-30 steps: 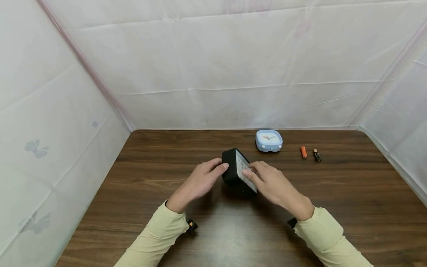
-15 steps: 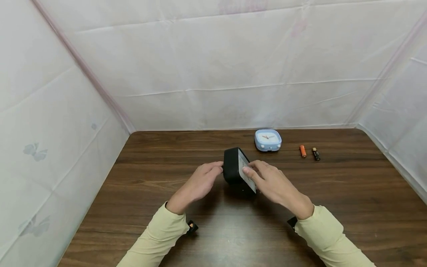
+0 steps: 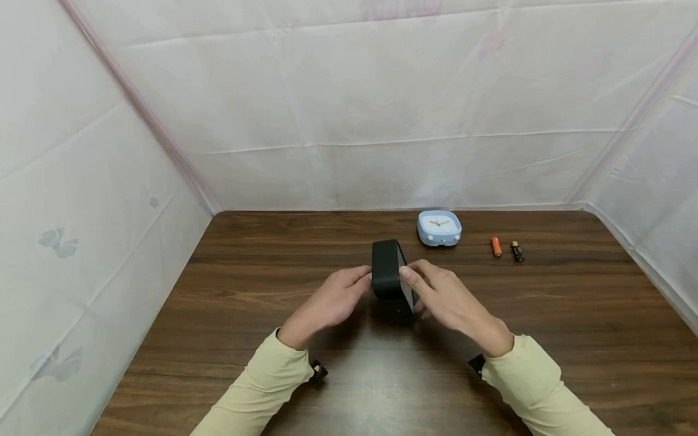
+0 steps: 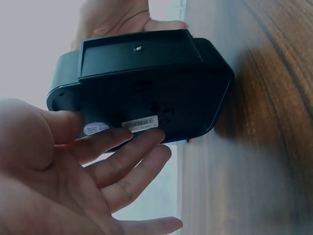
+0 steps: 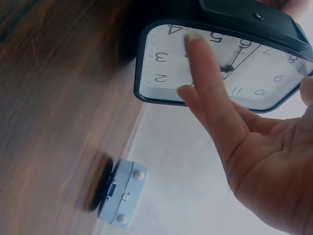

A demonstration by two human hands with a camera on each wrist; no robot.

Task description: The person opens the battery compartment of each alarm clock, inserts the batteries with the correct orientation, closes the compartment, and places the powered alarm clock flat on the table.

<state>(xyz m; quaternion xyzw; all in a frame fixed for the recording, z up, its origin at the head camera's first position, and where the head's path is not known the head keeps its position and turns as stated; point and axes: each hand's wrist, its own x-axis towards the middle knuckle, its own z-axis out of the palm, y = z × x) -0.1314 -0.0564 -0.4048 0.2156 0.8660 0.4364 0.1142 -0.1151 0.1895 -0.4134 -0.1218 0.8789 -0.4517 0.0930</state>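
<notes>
A black alarm clock stands tilted on end at mid-table, its case side facing up in the head view. Its white dial faces my right hand. That hand holds the clock, with the thumb at the rim and fingers spread over the dial and its edge. On the other side is my left hand. Its loosely extended fingers lie against the dark back of the clock, by a small barcode label, with the thumb at the case's end.
Beyond the black clock, a light blue alarm clock lies face up near the back edge. An orange battery and a black battery lie to its right. Pale fabric walls border the wooden table.
The black clock has turned so its dial faces further right, away from the head view. My left thumb has left the case side, and that hand has shifted slightly right with the clock.
</notes>
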